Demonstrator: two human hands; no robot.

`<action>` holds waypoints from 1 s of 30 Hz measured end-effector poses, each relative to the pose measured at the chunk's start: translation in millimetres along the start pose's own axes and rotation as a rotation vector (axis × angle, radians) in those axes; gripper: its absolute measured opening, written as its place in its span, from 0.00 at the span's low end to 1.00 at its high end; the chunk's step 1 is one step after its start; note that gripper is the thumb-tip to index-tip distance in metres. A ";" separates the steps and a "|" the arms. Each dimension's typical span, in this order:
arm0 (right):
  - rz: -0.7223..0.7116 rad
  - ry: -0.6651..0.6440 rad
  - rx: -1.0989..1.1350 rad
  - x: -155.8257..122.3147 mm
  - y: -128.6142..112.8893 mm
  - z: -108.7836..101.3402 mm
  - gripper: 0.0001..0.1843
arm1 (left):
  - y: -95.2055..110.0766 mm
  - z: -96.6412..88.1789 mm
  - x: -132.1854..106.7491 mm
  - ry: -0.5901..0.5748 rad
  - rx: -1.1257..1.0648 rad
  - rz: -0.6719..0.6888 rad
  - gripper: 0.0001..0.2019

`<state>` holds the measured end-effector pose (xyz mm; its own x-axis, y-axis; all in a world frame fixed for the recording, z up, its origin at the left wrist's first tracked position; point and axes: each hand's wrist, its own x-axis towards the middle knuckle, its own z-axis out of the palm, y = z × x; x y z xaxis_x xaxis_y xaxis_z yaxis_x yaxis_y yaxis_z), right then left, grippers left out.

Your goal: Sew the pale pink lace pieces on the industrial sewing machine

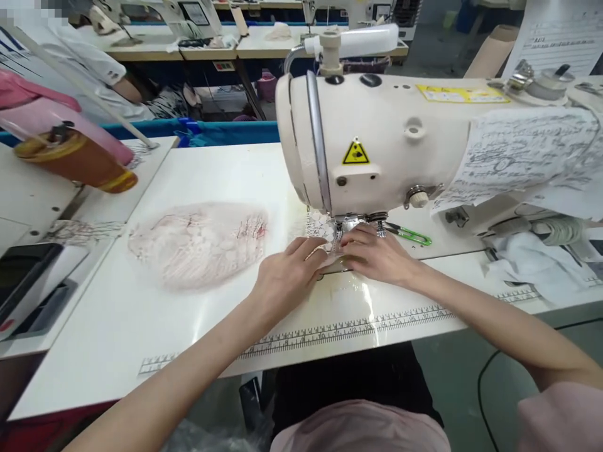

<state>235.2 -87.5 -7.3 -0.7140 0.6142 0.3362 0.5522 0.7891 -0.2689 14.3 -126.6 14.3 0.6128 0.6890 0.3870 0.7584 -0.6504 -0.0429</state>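
Both of my hands are at the needle area of a white sewing machine (pixel 391 132). My left hand (pixel 292 270) is closed, fingertips pinching a small piece of white fabric (pixel 332 256) just in front of the presser foot (pixel 340 233). From the other side, my right hand (pixel 377 254) grips the same piece, its fingers curled close to the foot. Much of the fabric is hidden under my fingers and the machine head. Lace-like white material (pixel 318 225) shows behind my left fingers. Green-handled thread snips (pixel 409 235) lie just behind my right hand.
A printed ruler strip (pixel 325 336) runs along the front edge of the white table (pixel 226 172). White cloth (pixel 532 267) lies at right. A phone (pixel 28 276) and a brown cup (pixel 78 160) are at left. A person's sleeve (pixel 89 59) shows beyond.
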 end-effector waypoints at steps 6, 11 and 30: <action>-0.024 -0.007 0.128 8.8 11.8 7.8 0.11 | -10.7 2.7 8.6 -0.037 0.041 0.083 0.14; -0.010 0.070 0.208 8.3 17.9 11.4 0.11 | -24.1 18.7 19.5 -0.042 -0.109 0.093 0.12; -0.029 0.125 -0.196 -8.6 17.9 34.5 0.13 | -28.9 35.3 12.6 0.166 0.017 0.270 0.09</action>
<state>236.3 -78.9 -46.1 -0.6787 0.5777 0.4534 0.6139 0.7852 -0.0816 7.9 -87.8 -12.0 0.7489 0.4297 0.5044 0.5778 -0.7961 -0.1796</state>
